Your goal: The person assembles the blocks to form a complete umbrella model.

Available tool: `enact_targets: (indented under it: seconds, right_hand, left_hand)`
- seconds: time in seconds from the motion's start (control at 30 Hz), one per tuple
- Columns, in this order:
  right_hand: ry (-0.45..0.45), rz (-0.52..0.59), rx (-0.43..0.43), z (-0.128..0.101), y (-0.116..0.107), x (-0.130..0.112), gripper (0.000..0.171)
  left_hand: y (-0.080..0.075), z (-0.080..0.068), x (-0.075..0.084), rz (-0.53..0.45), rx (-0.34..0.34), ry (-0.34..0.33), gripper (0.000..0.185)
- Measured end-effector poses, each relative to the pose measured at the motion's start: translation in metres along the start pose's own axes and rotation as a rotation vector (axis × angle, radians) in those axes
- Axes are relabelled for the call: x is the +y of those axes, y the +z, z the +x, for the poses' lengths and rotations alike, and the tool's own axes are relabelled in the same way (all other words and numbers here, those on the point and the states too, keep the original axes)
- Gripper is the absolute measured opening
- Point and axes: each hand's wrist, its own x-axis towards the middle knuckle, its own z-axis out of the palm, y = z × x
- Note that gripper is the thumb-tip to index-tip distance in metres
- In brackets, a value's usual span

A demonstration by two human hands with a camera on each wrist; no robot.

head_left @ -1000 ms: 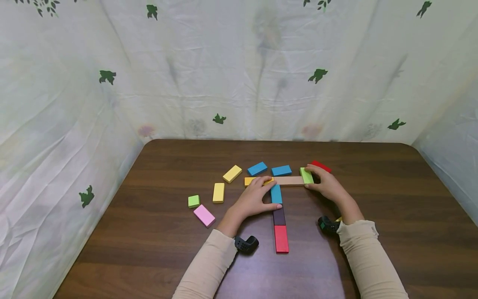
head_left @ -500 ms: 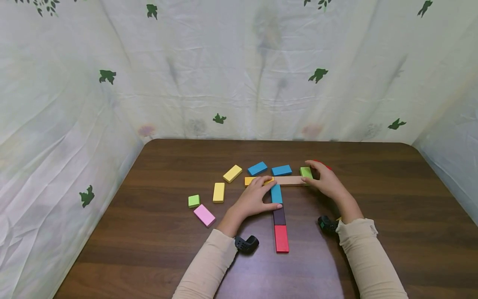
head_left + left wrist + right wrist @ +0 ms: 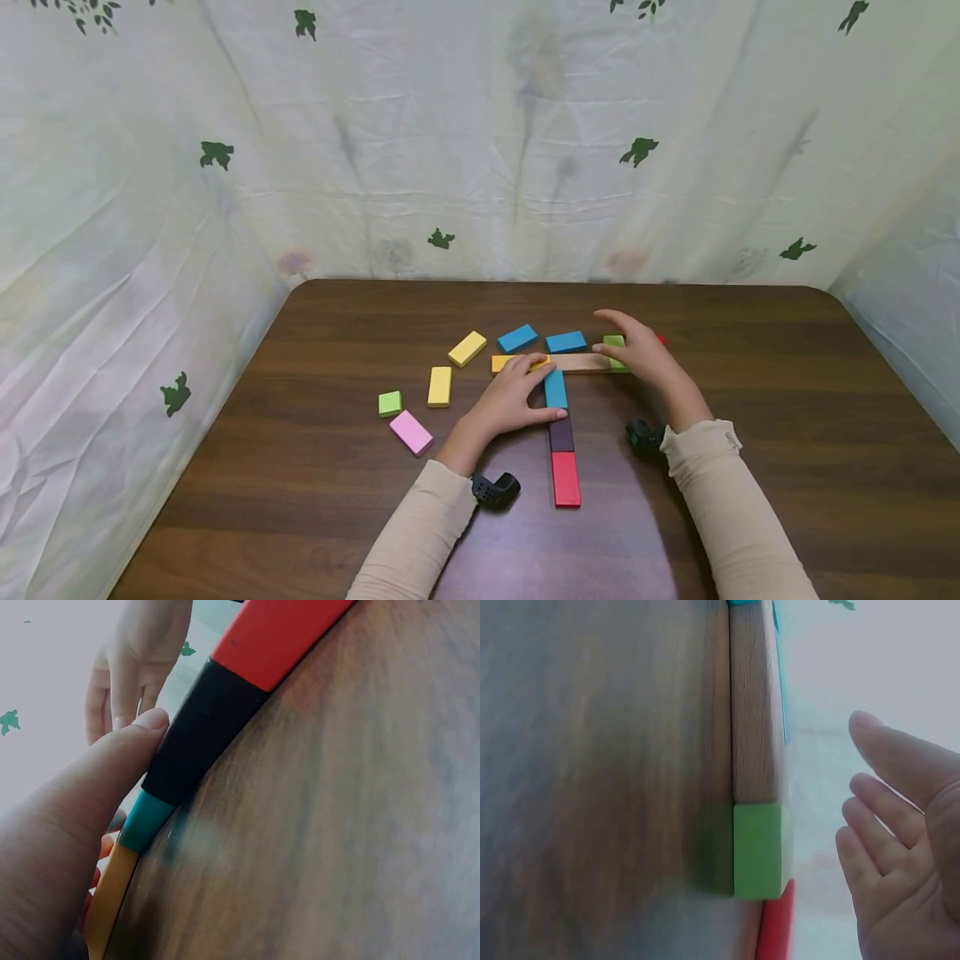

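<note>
On the table my left hand lies over the joint of a T-shaped row of wooden blocks. Its fingertips rest on the orange block, while its thumb touches where the blue block meets the dark block. A red block ends the stem. The crossbar continues right with a plain wood block, and a green block lies crosswise against its end. Spread and holding nothing, my right hand hovers above the green block, partly covering it in the head view.
Behind the crossbar lie two more blue blocks. Two yellow blocks, a small green cube and a pink block are at the left. Another red block sits beyond the green one. A white curtain hangs behind the table.
My right hand has let go of the green block, lifted and moved left over it with its fingers spread. The left hand and the blocks have stayed in place.
</note>
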Motion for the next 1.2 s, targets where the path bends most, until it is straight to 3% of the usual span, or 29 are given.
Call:
enact_targets:
  seconds: [0.63,0.87,1.2]
  right_hand:
    - [-0.021,-0.044,-0.115,0.026,0.017,-0.004,0.049]
    - [-0.078,-0.048,-0.122,0.032,0.022,0.002,0.042]
    - [-0.092,-0.089,-0.135,0.037,0.025,-0.002,0.033]
  left_hand:
    - [0.0,-0.001,0.0,-0.001,-0.001,0.011,0.079]
    - [0.0,0.0,0.0,-0.004,-0.001,0.01,0.079]
    - [-0.001,-0.001,0.0,-0.003,0.008,0.012,0.08]
